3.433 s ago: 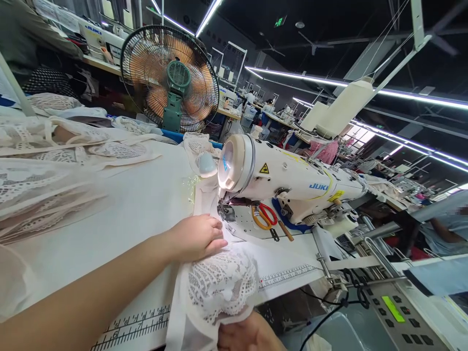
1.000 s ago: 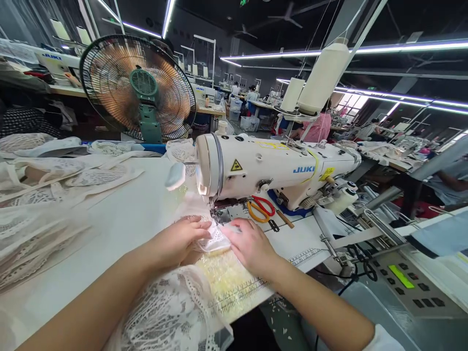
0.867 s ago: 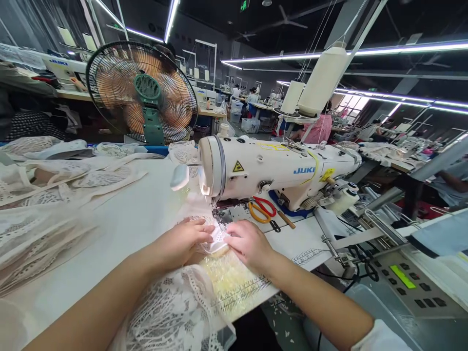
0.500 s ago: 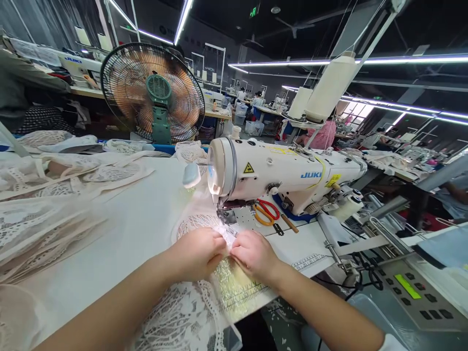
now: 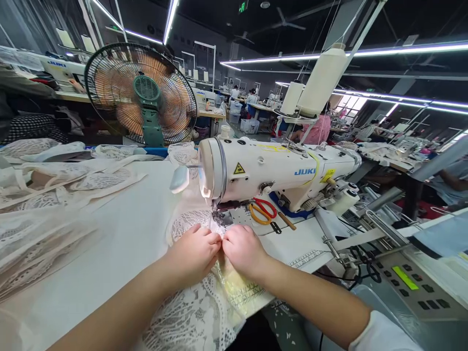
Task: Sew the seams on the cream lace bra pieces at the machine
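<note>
Both of my hands pinch a white lace garment piece [image 5: 193,312] just in front of the needle area of a white sewing machine [image 5: 270,168]. My left hand [image 5: 195,251] has its fingers closed on the lace, its fingertips nearly meeting those of the other hand. On the right side, my right hand [image 5: 243,251] is closed at the same edge, thumb and fingers pressed together. Part of the lace runs under the presser foot [image 5: 218,218], and the rest hangs over the table's front edge. The exact bit of fabric between the fingertips is hidden.
Scissors with red and orange handles [image 5: 261,210] lie on the machine bed, beside a wooden-handled tool [image 5: 287,220]. Lace pieces [image 5: 47,185] are heaped at left. Behind stands a large fan [image 5: 144,95]. A control panel [image 5: 409,282] sits at right; thread cones [image 5: 323,80] stand above.
The whole view has shifted slightly, so the machine and fan appear further left. Both hands stay on the lace, a little closer together at the fingertips.
</note>
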`<state>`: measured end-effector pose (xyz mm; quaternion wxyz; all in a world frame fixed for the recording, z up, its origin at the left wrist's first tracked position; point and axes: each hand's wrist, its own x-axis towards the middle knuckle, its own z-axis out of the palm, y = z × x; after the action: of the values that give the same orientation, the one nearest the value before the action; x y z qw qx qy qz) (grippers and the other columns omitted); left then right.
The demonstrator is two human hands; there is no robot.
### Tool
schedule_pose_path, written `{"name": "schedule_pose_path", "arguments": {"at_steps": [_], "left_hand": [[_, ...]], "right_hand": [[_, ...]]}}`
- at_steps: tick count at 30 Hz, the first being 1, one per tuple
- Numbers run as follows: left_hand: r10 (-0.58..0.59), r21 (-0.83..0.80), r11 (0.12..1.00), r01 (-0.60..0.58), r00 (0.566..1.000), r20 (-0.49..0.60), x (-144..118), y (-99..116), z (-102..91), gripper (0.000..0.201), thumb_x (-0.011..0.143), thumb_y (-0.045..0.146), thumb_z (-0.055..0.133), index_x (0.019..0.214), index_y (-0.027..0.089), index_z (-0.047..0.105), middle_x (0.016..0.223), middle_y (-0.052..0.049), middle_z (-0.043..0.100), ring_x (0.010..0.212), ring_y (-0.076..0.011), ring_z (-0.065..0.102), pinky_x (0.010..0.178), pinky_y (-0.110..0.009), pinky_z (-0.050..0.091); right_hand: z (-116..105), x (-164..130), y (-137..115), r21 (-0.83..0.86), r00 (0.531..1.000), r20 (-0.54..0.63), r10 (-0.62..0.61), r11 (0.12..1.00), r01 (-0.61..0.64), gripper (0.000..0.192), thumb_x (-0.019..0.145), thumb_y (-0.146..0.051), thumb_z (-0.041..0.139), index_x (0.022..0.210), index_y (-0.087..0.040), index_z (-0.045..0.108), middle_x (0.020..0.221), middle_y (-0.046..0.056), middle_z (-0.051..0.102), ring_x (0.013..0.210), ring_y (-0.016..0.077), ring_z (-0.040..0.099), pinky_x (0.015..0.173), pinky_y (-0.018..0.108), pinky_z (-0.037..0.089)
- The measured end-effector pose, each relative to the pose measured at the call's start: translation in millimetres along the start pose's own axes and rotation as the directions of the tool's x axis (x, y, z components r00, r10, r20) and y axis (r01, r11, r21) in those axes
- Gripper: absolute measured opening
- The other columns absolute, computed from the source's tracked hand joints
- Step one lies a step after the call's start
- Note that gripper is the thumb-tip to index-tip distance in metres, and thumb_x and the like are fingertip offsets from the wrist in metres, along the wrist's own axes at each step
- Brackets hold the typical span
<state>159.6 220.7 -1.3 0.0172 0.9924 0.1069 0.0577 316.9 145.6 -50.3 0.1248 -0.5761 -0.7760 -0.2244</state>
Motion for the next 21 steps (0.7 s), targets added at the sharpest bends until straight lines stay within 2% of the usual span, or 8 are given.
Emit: {"name": "schedule_pose_path", "arguments": {"at_steps": [4,9,15,21], "left_hand": [[0.006,0.028,1.0,-0.005,0.999,-0.039,0,-2,0.6,0.022,0.086,0.015,0.044,0.082,0.018,0.066,0.086,-0.008,0.066,0.077,-0.0223,0.057,0.077,-0.04,0.042],[-0.01,0.021,1.0,0.011,0.999,-0.05,2,-9,3.4,0.027,0.089,0.016,0.04,0.093,0.017,0.066,0.096,-0.011,0.066,0.085,-0.025,0.058,0.083,-0.044,0.041],[-0.054,0.05,0.997,0.053,0.998,0.014,4,-19,4.1,0.034,0.089,0.013,0.036,0.106,0.017,0.065,0.111,-0.013,0.066,0.1,-0.0285,0.058,0.094,-0.054,0.037],[-0.107,0.026,0.994,0.106,0.992,0.063,5,-22,-0.9,0.033,0.085,0.008,0.044,0.11,0.018,0.063,0.121,-0.011,0.063,0.111,-0.0291,0.053,0.099,-0.056,0.034]], "right_hand": [[-1,-1,-6,-0.006,0.999,-0.015,0.029,1.0,-0.029,0.016,0.082,-0.008,0.049,0.076,-0.017,0.061,0.069,0.005,0.06,0.069,0.0186,0.05,0.059,0.032,0.029],[-3,0,-7,0.028,0.999,0.026,0.042,0.999,-0.043,0.015,0.083,-0.011,0.048,0.083,-0.016,0.063,0.078,0.006,0.064,0.071,0.0197,0.051,0.06,0.033,0.032],[-8,1,-8,0.042,0.993,0.108,0.036,0.998,-0.041,0.014,0.083,-0.011,0.048,0.087,-0.014,0.062,0.084,0.007,0.065,0.072,0.0208,0.051,0.059,0.034,0.033],[-6,-2,-8,0.066,0.996,0.068,0.062,0.996,-0.066,0.01,0.083,-0.01,0.051,0.08,-0.016,0.058,0.087,0.005,0.065,0.074,0.0198,0.05,0.061,0.034,0.032]]}}
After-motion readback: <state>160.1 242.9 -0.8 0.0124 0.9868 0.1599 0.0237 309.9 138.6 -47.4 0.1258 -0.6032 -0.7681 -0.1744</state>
